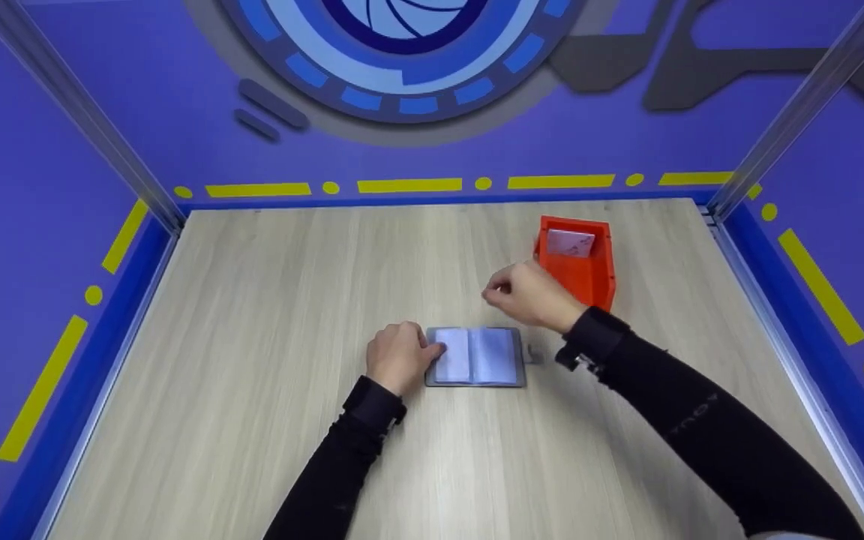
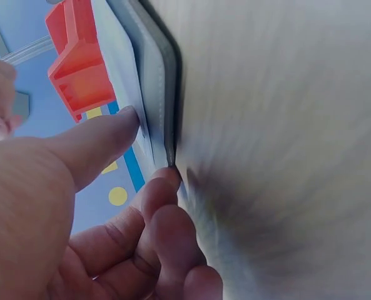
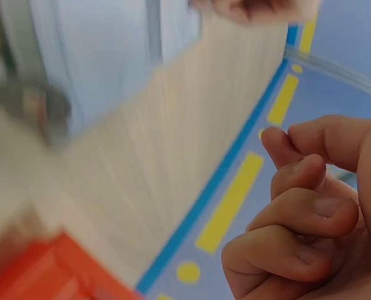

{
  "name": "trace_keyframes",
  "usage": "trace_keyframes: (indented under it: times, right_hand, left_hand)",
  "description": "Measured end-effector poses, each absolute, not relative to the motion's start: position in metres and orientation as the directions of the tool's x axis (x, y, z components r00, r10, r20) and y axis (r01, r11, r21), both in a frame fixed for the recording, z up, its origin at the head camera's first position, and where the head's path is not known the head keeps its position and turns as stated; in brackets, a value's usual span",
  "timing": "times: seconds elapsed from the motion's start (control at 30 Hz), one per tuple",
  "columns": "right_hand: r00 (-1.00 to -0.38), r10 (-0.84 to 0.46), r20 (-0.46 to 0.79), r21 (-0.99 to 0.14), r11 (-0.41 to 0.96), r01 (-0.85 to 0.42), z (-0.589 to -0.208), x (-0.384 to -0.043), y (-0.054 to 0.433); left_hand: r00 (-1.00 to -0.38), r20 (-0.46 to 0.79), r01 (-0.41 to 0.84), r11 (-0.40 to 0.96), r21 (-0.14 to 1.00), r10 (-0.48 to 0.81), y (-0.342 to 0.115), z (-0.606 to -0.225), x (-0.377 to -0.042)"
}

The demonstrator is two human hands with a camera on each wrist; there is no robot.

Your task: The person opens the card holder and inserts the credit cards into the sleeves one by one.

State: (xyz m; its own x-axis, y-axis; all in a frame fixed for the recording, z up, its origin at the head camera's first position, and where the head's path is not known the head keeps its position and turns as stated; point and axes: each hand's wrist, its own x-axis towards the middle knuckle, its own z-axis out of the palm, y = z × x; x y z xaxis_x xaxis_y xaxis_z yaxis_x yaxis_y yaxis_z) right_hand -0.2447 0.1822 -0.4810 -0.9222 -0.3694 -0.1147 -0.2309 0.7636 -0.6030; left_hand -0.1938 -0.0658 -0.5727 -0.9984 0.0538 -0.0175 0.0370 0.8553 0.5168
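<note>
An open card holder (image 1: 495,356) with a grey cover and clear sleeves lies flat on the table. A small clasp tab (image 1: 534,355) sticks out on its right side. My left hand (image 1: 400,356) grips the holder's left edge. In the left wrist view, the thumb (image 2: 119,128) presses on the inner sleeve while fingertips (image 2: 166,178) meet the edge of the cover. Above and right of the holder, my right hand (image 1: 533,294) is in the air. Its fingers (image 3: 298,209) are curled, with thumb and index tips close together and nothing visible between them.
A red bin (image 1: 583,279) stands behind and to the right of my right hand, partly covered by it. Inside, pale printed cards (image 1: 570,243) lean at the far end. Blue walls (image 1: 432,161) with yellow marks enclose the wooden table (image 1: 274,300) at the back and sides.
</note>
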Motion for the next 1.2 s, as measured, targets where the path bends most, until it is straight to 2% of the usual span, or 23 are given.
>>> trace_keyframes:
  times: [0.33, 0.57, 0.73, 1.2]
  right_hand:
    - [-0.97, -0.237, -0.06, -0.597, 0.787, -0.155, -0.455, -0.272, 0.23]
    - [-0.99, -0.106, -0.09, -0.513, 0.857, -0.045, -0.466, -0.294, 0.263]
    - [-0.989, -0.03, -0.147, -0.48, 0.876, 0.045, -0.473, -0.308, 0.288]
    - [-0.99, 0.062, -0.126, -0.367, 0.924, 0.105, -0.495, -0.333, 0.322]
  left_hand:
    - [-0.998, -0.021, 0.034, 0.849, 0.528, 0.054, -0.066, -0.575, -0.193]
    - [-0.998, 0.014, 0.061, 0.844, 0.532, 0.063, -0.066, -0.575, -0.192]
    - [-0.998, -0.009, 0.045, 0.844, 0.535, 0.059, -0.066, -0.573, -0.192]
    - [-0.998, -0.03, 0.03, 0.836, 0.548, 0.055, -0.067, -0.571, -0.193]
